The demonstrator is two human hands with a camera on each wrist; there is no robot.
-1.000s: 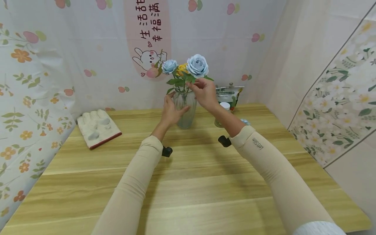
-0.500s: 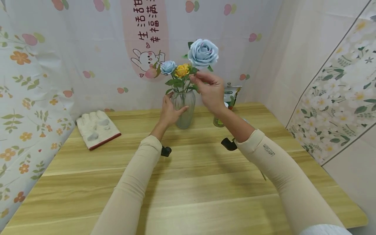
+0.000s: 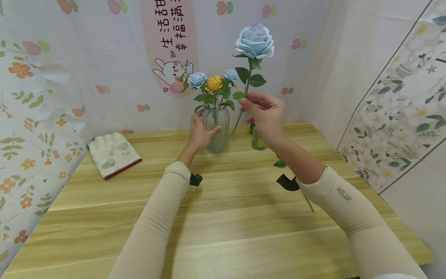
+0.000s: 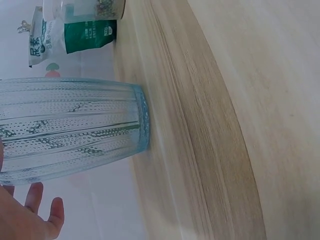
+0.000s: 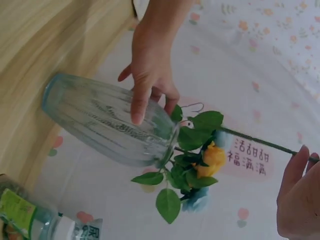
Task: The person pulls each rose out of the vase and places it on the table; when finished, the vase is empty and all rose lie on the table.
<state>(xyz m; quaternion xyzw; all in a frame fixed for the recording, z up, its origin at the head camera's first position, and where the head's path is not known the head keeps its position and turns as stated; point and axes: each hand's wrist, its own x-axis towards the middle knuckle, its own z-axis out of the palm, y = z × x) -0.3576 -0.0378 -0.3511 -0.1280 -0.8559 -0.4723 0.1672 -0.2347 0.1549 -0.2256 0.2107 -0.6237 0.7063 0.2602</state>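
Observation:
My left hand point(image 3: 199, 133) grips the upper part of a clear ribbed glass vase point(image 3: 218, 144), thumb across its front. The vase stands upright on the wooden table and holds a yellow rose point(image 3: 213, 83) between a blue rose point(image 3: 197, 80) on the left and another blue rose point(image 3: 231, 75) on the right. To the right of the vase my right hand point(image 3: 271, 116) pinches the leafy stem of a large blue rose point(image 3: 256, 43), raised with its head above the others. The stem's lower end hangs outside the vase, beside its rim.
A white work glove point(image 3: 115, 155) with red cuff lies at the left. Right of the vase stand a jar point(image 3: 258, 142) and, behind it, a green and white bag point(image 4: 90, 36) with a clip. Another leafy stem point(image 3: 309, 203) lies partly under my right forearm. A patterned curtain hangs behind.
My right hand has moved up and to the right with the large blue rose, away from the vase; its stem now shows. My left hand stays on the vase.

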